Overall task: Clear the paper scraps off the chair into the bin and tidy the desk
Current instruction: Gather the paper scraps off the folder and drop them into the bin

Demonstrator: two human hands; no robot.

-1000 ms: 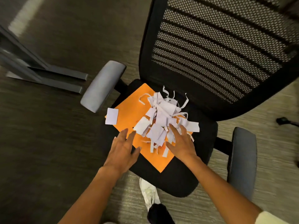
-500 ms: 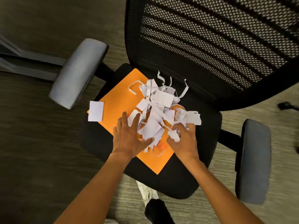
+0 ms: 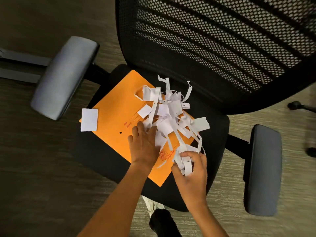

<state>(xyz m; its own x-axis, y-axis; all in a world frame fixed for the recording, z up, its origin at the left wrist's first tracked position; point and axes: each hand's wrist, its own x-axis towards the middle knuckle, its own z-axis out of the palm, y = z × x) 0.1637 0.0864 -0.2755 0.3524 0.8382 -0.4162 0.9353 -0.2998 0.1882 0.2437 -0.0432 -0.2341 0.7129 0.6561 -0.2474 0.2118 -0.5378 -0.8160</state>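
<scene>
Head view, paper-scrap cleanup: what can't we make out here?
- Bin and desk: neither shows in the head view, so the drop-off spot is unknown.
- Orange envelope: its print is too small to read; the paper scraps and left hand cover part of it.
- Right hand: its curled fingers hide how many strips it holds.
- Chair back: cut off by the top edge.

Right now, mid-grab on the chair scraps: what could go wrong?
1. The right hand closes on only a few strips; long curls trail from the paper scrap pile and may drop on the floor when lifted.
2. The lone white card overhangs the orange envelope at the seat edge; a nudge from the left hand could tip it off.
</scene>
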